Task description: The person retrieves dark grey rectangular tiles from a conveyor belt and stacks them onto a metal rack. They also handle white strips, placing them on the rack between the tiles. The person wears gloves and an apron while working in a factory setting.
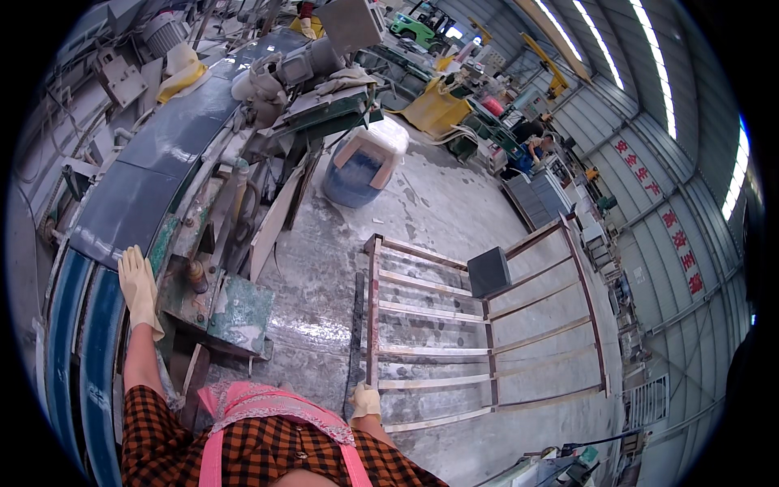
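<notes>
My left hand (139, 288), in a cream glove, lies with its fingers stretched out at the near corner of a dark grey polished slab (122, 211). The slab rests on a conveyor with blue belts (99, 349); another dark slab (174, 134) lies beyond it in line. My right hand (366, 402), gloved alike, is curled at the near left end of a low metal rack (372, 325) with pale slats. Its fingers appear closed round the rail, though they are partly hidden. A dark square block (488, 273) sits on the rack's middle part.
Beside the conveyor stand a green metal machine base (242, 312) and a leaning board (276, 215). A blue-and-white plastic drum (361, 166) stands on the wet concrete floor ahead. Farther off are a yellow sheet (434, 109), a person (531, 150) and a green forklift (415, 31).
</notes>
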`<state>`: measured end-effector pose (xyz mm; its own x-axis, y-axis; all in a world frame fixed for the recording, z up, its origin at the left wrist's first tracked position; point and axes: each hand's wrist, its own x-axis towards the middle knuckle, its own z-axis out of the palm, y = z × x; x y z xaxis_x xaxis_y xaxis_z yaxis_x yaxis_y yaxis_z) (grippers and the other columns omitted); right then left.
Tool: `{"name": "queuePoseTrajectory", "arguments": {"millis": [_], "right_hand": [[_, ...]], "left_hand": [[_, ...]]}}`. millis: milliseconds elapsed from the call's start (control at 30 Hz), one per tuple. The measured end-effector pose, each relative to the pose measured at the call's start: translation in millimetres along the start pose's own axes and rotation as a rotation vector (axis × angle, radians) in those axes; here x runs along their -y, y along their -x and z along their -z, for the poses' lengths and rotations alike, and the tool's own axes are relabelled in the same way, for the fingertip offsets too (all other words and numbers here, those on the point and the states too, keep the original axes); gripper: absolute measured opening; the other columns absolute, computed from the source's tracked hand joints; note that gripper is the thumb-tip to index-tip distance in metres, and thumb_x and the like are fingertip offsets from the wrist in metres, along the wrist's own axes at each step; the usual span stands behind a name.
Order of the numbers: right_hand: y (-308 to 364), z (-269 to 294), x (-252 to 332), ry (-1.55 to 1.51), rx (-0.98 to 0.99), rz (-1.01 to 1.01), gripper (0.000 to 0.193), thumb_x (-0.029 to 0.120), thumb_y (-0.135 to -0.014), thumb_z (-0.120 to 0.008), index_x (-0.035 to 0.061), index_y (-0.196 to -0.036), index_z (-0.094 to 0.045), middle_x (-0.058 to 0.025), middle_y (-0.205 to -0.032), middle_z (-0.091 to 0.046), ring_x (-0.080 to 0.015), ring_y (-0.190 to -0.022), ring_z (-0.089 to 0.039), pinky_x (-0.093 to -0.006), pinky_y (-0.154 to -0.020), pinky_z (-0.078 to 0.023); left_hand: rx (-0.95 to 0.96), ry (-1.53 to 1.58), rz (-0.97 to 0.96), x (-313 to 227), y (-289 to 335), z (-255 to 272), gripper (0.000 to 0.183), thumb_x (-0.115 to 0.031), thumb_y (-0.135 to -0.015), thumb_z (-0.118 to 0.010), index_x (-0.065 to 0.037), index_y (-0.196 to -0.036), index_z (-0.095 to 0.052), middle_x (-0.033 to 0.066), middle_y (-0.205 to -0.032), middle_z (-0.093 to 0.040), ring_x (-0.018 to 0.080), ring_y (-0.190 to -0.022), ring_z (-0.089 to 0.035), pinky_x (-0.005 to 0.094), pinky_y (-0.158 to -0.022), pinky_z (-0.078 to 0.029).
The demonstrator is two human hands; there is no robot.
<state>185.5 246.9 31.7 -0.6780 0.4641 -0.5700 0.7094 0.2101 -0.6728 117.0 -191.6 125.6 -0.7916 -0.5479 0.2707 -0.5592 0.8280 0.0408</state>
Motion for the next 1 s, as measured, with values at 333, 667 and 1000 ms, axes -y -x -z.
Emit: {"name": "queuePoseTrajectory", "arguments": {"millis": [333,667,1000], "right_hand": [[2.5,-0.2,-4.6,-0.081,-0.001,-0.049,0.028,0.027,-0.073,-0.042,0.0014,-0.067,-0.052,-0.0069,-0.051,-0.05,-0.0138,-0.043,-0.045,-0.0275,-0.041,-0.035],[-50.6,-9.1,-70.8,0.149,0.15,0.282,0.03,0.03,-0.072,-0.047,0.0009,-0.073,-0.056,-0.0084,-0.069,-0.058,-0.0163,-0.064,-0.054,-0.028,-0.06,-0.041],[-33.8,-5.6,-44.1,0.201,0.196,0.174,0.029,0.029,-0.072,-0.046,0.002,-0.077,-0.057,-0.0063,-0.071,-0.058,-0.0134,-0.065,-0.052,-0.0262,-0.062,-0.039]], "left_hand": [[-0.013,0.004,0.007,4.1,-2.0,-5.8,0.038,-0.02,-0.083,-0.03,0.003,-0.113,-0.034,0.0158,-0.114,-0.039,0.0261,-0.109,-0.031,0.0335,-0.094,-0.019],[-0.022,-0.013,0.014,4.6,-1.8,-5.7,0.038,-0.02,-0.083,-0.03,0.003,-0.113,-0.035,0.0157,-0.114,-0.039,0.0258,-0.109,-0.031,0.0331,-0.094,-0.02],[0.024,-0.011,0.025,-0.3,-0.3,8.0,0.037,-0.019,-0.082,-0.03,0.004,-0.111,-0.036,0.0161,-0.113,-0.039,0.0263,-0.108,-0.032,0.0331,-0.093,-0.021]]}}
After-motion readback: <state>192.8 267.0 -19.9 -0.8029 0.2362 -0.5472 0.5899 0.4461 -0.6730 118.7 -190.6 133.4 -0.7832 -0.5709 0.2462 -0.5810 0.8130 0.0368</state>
